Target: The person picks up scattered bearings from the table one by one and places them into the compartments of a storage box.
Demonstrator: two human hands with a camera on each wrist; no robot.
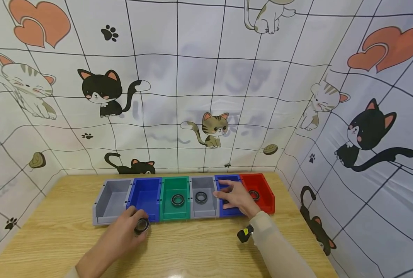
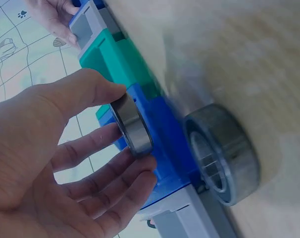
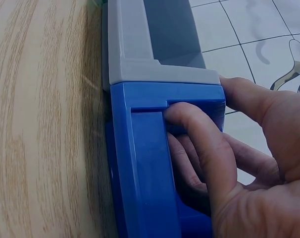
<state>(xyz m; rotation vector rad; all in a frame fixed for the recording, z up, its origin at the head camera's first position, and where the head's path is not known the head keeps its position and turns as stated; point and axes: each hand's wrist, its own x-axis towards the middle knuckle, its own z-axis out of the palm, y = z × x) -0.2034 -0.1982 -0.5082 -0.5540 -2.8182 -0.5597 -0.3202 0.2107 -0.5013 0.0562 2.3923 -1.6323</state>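
My left hand (image 1: 124, 227) pinches a steel ball bearing (image 2: 132, 124) on its edge between thumb and fingertips, in front of the left blue bin (image 1: 146, 193). A second bearing (image 2: 222, 153) stands on its rim, close to the camera in the left wrist view; my left hand hides it in the head view. My right hand (image 1: 237, 196) reaches into the right blue bin (image 3: 155, 163), fingers bent and spread apart at its wall beside the grey bin (image 1: 204, 210). The floor of that blue bin is mostly hidden by the hand.
The bins form a row along the back of the wooden table (image 1: 192, 251). One bearing (image 1: 177, 200) lies in the green bin (image 1: 175, 185), one (image 1: 201, 197) in the middle grey bin, one (image 1: 254, 195) in the red bin (image 1: 267, 193). At the left end is another grey bin (image 1: 114, 197).
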